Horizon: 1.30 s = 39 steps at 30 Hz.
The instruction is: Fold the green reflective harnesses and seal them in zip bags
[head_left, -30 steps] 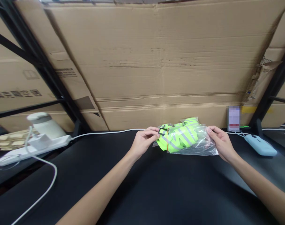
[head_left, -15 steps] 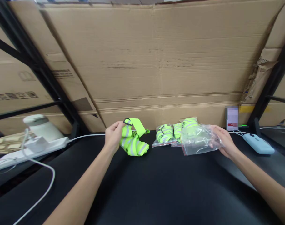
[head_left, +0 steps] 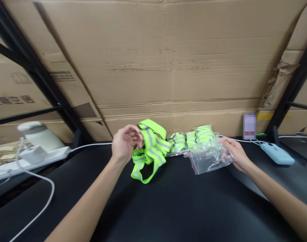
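Note:
My left hand (head_left: 125, 144) is turned palm inward with its fingers curled against a fluorescent yellow-green strap (head_left: 153, 143) with silver-grey reflective stripes. The strap hangs in loose loops to the right of the fingers, slightly blurred; the exact grip is partly hidden. On the right, my right hand (head_left: 235, 153) grips the edge of a clear zip bag (head_left: 210, 161) with a red line along its seal. No strap shows inside this bag. Behind it, along the cardboard, lie several packed bundles (head_left: 178, 142) of the same strap in clear bags.
A cardboard wall (head_left: 168, 67) closes the back of the black table (head_left: 168, 208). At left sit a white power strip (head_left: 49, 156), a cable and a pale bottle (head_left: 41, 134). To the right, a phone (head_left: 249, 126) leans near a light blue power bank (head_left: 277, 153).
The strap has swung right and spread into larger loops, while my left hand has rolled palm inward. My right hand and the clear bag have shifted slightly left and lower.

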### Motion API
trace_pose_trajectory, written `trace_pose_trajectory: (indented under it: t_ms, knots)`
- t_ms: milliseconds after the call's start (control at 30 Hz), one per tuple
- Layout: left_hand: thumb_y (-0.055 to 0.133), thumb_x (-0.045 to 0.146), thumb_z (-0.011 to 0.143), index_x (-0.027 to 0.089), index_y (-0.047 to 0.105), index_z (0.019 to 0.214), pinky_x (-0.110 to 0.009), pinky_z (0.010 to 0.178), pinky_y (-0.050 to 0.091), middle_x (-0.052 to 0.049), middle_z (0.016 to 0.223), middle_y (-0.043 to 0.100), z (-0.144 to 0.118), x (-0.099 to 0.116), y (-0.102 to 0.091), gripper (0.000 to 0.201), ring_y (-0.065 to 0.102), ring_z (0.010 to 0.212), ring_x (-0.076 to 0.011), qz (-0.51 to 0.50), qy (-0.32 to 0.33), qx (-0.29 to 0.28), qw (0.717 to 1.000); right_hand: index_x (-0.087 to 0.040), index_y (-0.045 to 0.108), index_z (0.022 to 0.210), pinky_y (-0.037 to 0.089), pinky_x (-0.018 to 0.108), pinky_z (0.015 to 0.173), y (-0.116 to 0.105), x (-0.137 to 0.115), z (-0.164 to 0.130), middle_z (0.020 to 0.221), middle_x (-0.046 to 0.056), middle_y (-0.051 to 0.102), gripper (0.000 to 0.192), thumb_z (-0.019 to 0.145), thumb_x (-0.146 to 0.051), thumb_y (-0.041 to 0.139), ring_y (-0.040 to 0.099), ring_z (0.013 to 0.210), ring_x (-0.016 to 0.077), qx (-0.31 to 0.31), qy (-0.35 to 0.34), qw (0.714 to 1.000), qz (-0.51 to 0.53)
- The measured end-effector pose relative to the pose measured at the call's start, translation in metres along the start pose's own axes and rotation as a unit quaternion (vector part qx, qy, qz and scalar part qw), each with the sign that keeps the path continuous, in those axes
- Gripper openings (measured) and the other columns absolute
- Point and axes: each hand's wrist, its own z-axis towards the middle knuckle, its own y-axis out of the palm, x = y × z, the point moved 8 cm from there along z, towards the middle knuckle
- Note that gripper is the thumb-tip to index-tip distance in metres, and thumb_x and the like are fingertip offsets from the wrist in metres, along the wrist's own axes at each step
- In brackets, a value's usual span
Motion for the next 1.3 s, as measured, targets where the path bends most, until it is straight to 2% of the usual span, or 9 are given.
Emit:
trace_pose_trajectory:
  t_ms: [100,200,367,600,733,800,933,1200,1300]
  knots:
    - [0.040,0.063,0.085,0.019,0.058,0.057,-0.028,0.038,0.038,-0.006,0.045,0.056,-0.001,-0.005,0.006,0.055,0.049,0.037,-0.0167,0.123,-0.033,-0.056,0.990,-0.021,0.065,0.090,0.040,0.025,0.036,0.004,0.001,-0.002,0.051,-0.008,0.049,0.043,0.072,-0.057,0.082,0.035,0.034,0.0074,-0.014,0.009,1.000,0.004]
    - [0.063,0.059,0.078,0.018,0.071,0.070,-0.031,0.060,0.051,-0.008,0.070,0.071,-0.004,-0.006,0.011,0.043,0.064,0.063,-0.0216,0.283,0.016,-0.073,0.956,-0.020,0.067,0.088,0.044,0.026,0.037,0.011,0.004,-0.005,0.051,-0.008,0.047,0.043,0.072,-0.058,0.082,0.034,0.034,0.0065,-0.053,0.036,0.998,0.002]
    - [0.076,0.046,0.071,0.024,0.073,0.096,-0.046,0.108,0.042,-0.009,0.121,0.065,-0.020,-0.043,0.036,0.033,0.056,0.122,-0.0330,0.510,0.089,-0.268,0.812,-0.018,0.072,0.090,0.041,0.021,0.036,0.023,0.020,-0.009,0.060,-0.002,0.058,0.041,0.081,-0.057,0.077,0.040,0.037,0.0059,-0.142,0.090,0.985,-0.035]
    - [0.066,0.024,0.067,0.023,0.071,0.095,-0.040,0.101,0.047,-0.010,0.117,0.059,0.001,-0.070,-0.015,0.028,0.060,0.113,-0.0321,0.657,0.033,-0.180,0.732,-0.017,0.073,0.085,0.043,0.021,0.044,0.011,0.009,-0.006,0.067,0.001,0.063,0.041,0.081,-0.058,0.074,0.051,0.049,0.0099,-0.182,0.066,0.975,-0.110]
    - [0.059,0.030,0.077,0.023,0.070,0.088,-0.040,0.089,0.052,-0.010,0.098,0.062,0.004,-0.075,-0.030,0.016,0.066,0.091,-0.0297,0.684,-0.010,-0.162,0.711,-0.019,0.073,0.083,0.049,0.026,0.056,-0.012,-0.001,-0.005,0.071,0.002,0.065,0.033,0.089,-0.050,0.064,0.059,0.060,0.0154,-0.286,0.021,0.909,-0.302]
    - [0.058,0.031,0.080,0.024,0.069,0.088,-0.037,0.086,0.052,-0.009,0.097,0.062,0.002,-0.078,-0.030,0.016,0.068,0.087,-0.0274,0.687,-0.020,-0.166,0.708,-0.020,0.074,0.074,0.048,0.027,0.057,-0.035,-0.005,0.005,0.066,0.002,0.065,0.028,0.087,-0.041,0.060,0.059,0.059,0.0170,-0.248,-0.030,0.861,-0.443]
    - [0.057,0.032,0.080,0.024,0.068,0.090,-0.036,0.084,0.052,-0.009,0.101,0.063,0.000,-0.080,-0.028,0.017,0.068,0.089,-0.0274,0.694,-0.031,-0.169,0.699,-0.020,0.077,0.069,0.046,0.029,0.063,-0.067,-0.009,0.022,0.070,0.004,0.068,0.014,0.074,-0.026,0.065,0.060,0.064,0.0200,-0.158,-0.076,0.821,-0.544]
    - [0.058,0.035,0.081,0.024,0.068,0.090,-0.035,0.084,0.052,-0.008,0.102,0.063,-0.002,-0.078,-0.026,0.017,0.068,0.094,-0.0280,0.703,-0.037,-0.157,0.692,-0.023,0.078,0.108,0.043,0.034,0.069,-0.104,-0.032,0.032,0.093,0.013,0.075,0.031,0.090,-0.032,0.054,0.069,0.085,0.0316,0.096,-0.075,0.732,-0.670]
    - [0.058,0.038,0.083,0.024,0.068,0.090,-0.036,0.083,0.052,-0.009,0.101,0.064,-0.002,-0.076,-0.025,0.019,0.068,0.093,-0.0292,0.708,-0.034,-0.137,0.692,-0.021,0.069,0.124,0.043,0.034,0.068,-0.105,-0.031,0.030,0.092,0.013,0.077,0.038,0.098,-0.031,0.044,0.071,0.084,0.0311,0.128,-0.058,0.718,-0.681]
